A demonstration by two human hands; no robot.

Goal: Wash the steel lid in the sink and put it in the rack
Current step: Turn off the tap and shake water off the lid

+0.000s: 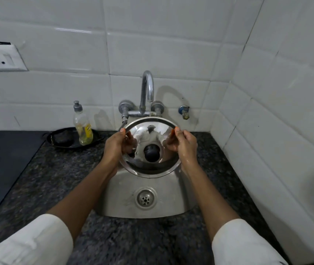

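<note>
Steel lid [150,134] held over the round steel sink [125,192], tilted up toward the camera with its mirror-bright domed top and black knob [151,153] facing the viewer, just below the tap [147,88]. No water is seen running. Both hands grip its rim at opposite sides — left hand [115,148] with thumb on the front edge and fingers curled behind, right hand [184,145] the same, its wrist glistening wet. The fingers of each hand are closed firmly onto the rim. The lid looks rigid and light, likely slippery when wet; the rim or the knob gives the surest hold. A dish-soap bottle [82,129] stands left — no rack is in view.
</note>
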